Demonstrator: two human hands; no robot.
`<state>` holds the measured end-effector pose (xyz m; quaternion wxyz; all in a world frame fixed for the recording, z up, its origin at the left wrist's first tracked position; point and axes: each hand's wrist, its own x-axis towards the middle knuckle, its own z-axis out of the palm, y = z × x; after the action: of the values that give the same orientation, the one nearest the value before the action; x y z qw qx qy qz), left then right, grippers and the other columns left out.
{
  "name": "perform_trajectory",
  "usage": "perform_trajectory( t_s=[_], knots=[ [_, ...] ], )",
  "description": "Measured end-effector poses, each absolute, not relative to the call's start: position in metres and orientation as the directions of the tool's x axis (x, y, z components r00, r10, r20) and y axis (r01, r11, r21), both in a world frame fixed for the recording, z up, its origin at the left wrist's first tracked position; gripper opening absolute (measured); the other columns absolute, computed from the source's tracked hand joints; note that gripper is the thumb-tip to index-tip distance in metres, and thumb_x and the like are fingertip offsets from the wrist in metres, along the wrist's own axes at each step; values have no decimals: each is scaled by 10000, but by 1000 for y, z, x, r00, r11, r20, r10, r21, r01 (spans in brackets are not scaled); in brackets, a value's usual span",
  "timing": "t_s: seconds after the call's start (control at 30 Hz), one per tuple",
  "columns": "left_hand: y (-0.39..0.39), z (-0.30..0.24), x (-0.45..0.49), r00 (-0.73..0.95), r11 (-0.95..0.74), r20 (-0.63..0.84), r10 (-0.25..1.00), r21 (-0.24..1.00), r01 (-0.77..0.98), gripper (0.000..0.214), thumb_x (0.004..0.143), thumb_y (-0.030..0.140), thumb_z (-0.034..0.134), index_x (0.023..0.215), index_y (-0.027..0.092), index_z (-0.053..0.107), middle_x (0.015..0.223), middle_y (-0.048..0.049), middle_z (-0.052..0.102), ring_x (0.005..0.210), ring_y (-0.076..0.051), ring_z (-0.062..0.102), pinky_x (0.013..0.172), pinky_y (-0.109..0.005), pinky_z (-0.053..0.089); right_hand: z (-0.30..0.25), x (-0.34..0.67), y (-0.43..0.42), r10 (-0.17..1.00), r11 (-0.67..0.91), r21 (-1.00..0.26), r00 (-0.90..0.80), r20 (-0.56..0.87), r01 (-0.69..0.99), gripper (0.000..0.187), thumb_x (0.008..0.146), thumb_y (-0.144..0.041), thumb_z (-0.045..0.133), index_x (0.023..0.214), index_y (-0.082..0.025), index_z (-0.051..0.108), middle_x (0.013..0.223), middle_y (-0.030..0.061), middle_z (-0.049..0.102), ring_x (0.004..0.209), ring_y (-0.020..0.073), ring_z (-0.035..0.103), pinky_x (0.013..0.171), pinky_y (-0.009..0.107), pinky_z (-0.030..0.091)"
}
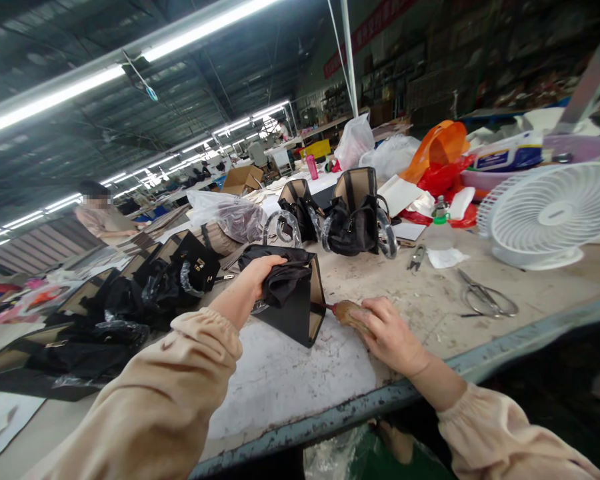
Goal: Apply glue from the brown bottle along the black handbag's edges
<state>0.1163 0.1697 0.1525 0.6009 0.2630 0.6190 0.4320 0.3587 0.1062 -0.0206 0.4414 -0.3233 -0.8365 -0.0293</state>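
Observation:
A black handbag (289, 319), tilted on the bench, lies in front of me with its tan inner edge facing right. My left hand (266, 272) is closed on its bunched black lining at the top. In my right hand (393, 335) is a brown, stained glue bottle (351, 315) with a thin red nozzle. The nozzle points left, its tip at the bag's open tan side; whether it touches cannot be told. Fingers of my right hand wrap around the bottle's back end. White paper (300, 377) lies under the bag.
Several more black bags (155, 287) stand in a row at left, and two bags (353, 220) stand behind. On the right are scissors (485, 297), thread snips (417, 257), a green-capped bottle (439, 233) and a white fan (550, 213). A co-worker (103, 213) stands far left.

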Motion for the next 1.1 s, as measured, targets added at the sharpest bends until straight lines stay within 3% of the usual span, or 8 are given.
perform_trajectory(
  t_s=[0.13, 0.37, 0.7, 1.1],
  knots=[
    [170, 151, 117, -138, 484, -505, 852, 860, -160, 231, 785, 104, 530, 946, 54, 689, 553, -96, 709, 417, -214, 639, 420, -296, 538, -22, 355, 105, 538, 788, -252, -429, 726, 561, 308, 850, -72, 512, 1131, -189, 562, 1059, 125, 533, 945, 266, 501, 788, 448, 508],
    [171, 149, 114, -140, 473, -492, 859, 869, -147, 144, 784, 111, 539, 787, 83, 680, 513, -87, 680, 422, -205, 631, 452, -293, 538, -32, 355, 112, 631, 707, -431, -225, 742, 561, 212, 902, -211, 551, 1113, -197, 536, 1043, 110, 531, 999, 266, 532, 834, 450, 511],
    [171, 148, 116, -151, 455, -476, 867, 877, -152, 108, 754, 90, 558, 718, 104, 659, 516, -83, 676, 449, -205, 638, 480, -291, 537, -13, 360, 113, 527, 727, -309, -210, 824, 613, 320, 879, -161, 548, 1186, -242, 513, 1044, 104, 509, 950, 273, 516, 791, 462, 496],
    [176, 144, 118, -159, 441, -461, 873, 886, -146, 79, 716, 78, 585, 736, 103, 657, 535, -103, 690, 475, -230, 659, 480, -310, 555, -12, 365, 111, 429, 803, -101, -451, 783, 588, 378, 849, -40, 478, 1185, -211, 509, 1059, 122, 506, 947, 279, 475, 771, 470, 487]
  ],
)
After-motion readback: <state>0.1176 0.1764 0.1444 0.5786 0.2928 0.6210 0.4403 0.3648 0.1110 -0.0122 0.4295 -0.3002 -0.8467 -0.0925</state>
